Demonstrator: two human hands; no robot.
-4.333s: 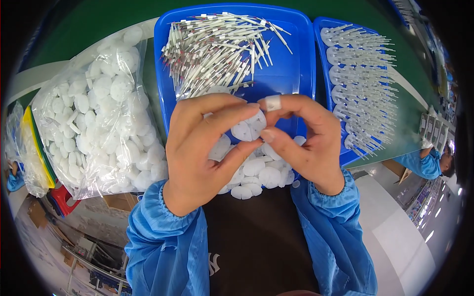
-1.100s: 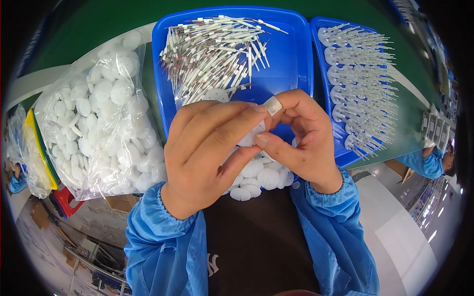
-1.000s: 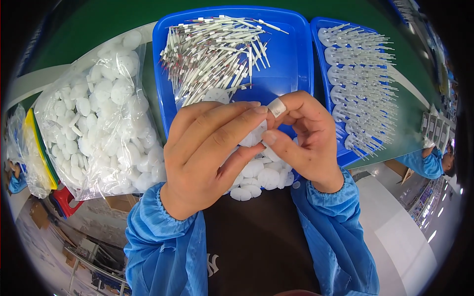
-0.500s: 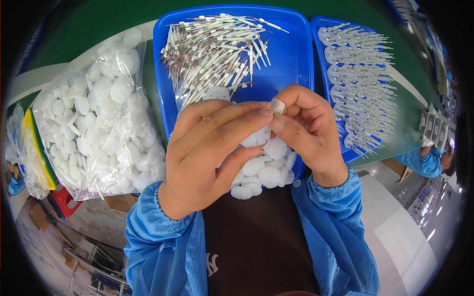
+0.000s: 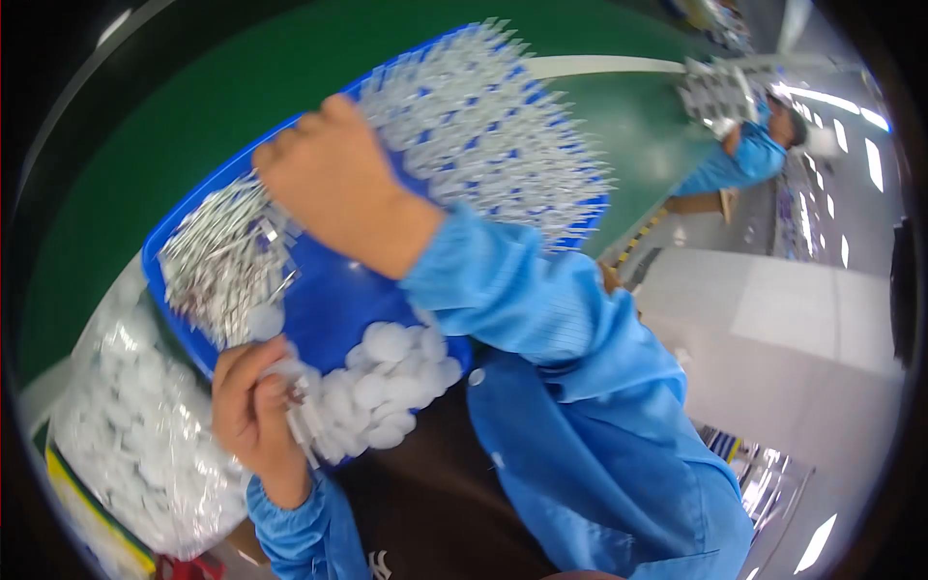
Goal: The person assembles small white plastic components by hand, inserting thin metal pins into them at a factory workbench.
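Note:
My left hand [image 5: 253, 411] is low on the left, fingers closed around a white round disc [image 5: 287, 371] and a small white stick-like part, beside the heap of white discs [image 5: 387, 377] in the blue tray [image 5: 329, 304]. My right hand [image 5: 329, 184] reaches across the tray; its back faces me between the pile of thin white sticks [image 5: 227, 261] and the second tray of laid-out white parts [image 5: 483, 126]. Its fingertips are hidden, and the picture is tilted and blurred.
A clear bag full of white discs [image 5: 135, 454] lies at the lower left. The trays rest on a green table [image 5: 193, 116]. A person in a blue coat [image 5: 754, 145] works at the upper right, beyond a pale floor [image 5: 802, 319].
The view has swung and tilted. My hands have parted: the right one left the disc and reached out over the tray, while the left one stayed by the disc heap holding the piece.

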